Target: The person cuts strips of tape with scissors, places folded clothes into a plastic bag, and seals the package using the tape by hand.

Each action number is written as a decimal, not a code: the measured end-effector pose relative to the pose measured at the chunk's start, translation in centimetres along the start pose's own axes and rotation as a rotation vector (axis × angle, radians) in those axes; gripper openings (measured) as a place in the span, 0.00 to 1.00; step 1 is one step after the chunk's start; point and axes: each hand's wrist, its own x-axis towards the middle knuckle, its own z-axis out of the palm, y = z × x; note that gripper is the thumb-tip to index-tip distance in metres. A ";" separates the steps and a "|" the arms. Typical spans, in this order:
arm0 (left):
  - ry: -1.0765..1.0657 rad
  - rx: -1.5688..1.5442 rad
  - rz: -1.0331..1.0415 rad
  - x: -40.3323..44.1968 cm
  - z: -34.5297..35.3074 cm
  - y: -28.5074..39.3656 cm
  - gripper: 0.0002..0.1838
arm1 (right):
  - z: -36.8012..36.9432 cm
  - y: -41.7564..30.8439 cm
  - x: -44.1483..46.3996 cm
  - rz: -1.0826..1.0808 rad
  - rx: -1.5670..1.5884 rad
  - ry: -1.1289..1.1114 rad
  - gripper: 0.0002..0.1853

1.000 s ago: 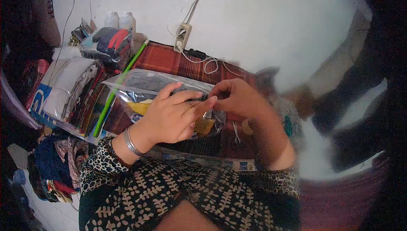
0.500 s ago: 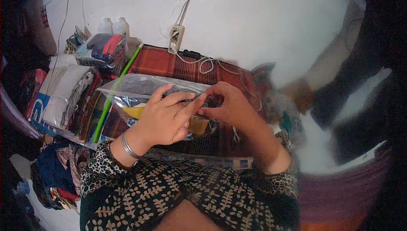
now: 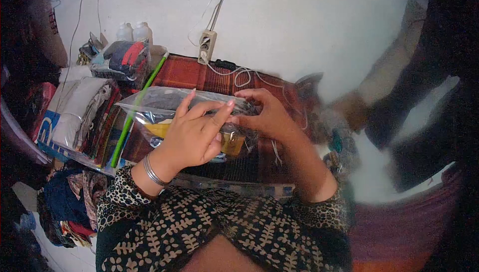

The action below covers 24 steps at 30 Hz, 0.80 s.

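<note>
A clear plastic bag [image 3: 169, 95] with folded grey, dark and yellow cloth inside lies in front of me. My left hand [image 3: 197, 132] is over the middle of the bag, fingers spread and stretched out, and it holds nothing visible. At the bag's right end is my right hand [image 3: 267, 115], thumb and fingers apart in a curve, close to the left fingertips. Whether either hand touches the plastic, I cannot tell. Under the bag is a red-brown plaid cloth [image 3: 184, 72], and a bright green stick [image 3: 122, 140] passes at the bag's left end.
Bagged folded clothes [image 3: 75, 115] are stacked at the left, with another clothes bag [image 3: 122, 60] behind. Loose clothes [image 3: 70, 199] lie near left. Two white bottles [image 3: 142, 31] stand by the wall. A power strip [image 3: 206, 46] with a white cable [image 3: 227, 71] is at the back.
My right hand's fingers have spread and moved slightly up and away from my left fingertips. My left hand's fingers have lifted and fanned a little. The bag stays about where it was.
</note>
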 end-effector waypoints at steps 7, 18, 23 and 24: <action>0.053 0.008 0.109 0.9 -2.2 -0.4 0.23 | -0.4 -0.7 2.7 0.083 -0.007 -0.106 0.25; 0.026 0.195 0.235 0.1 -1.6 -0.7 0.20 | 0.4 -5.4 -2.8 -0.285 -0.399 0.087 0.30; 0.107 0.265 0.118 -1.3 -2.2 -2.5 0.21 | 2.5 -4.7 -3.1 -0.310 -0.646 -0.124 0.35; 0.074 0.276 0.082 -2.2 -2.7 -3.1 0.20 | 2.6 -4.3 -2.8 -0.293 -0.684 -0.132 0.35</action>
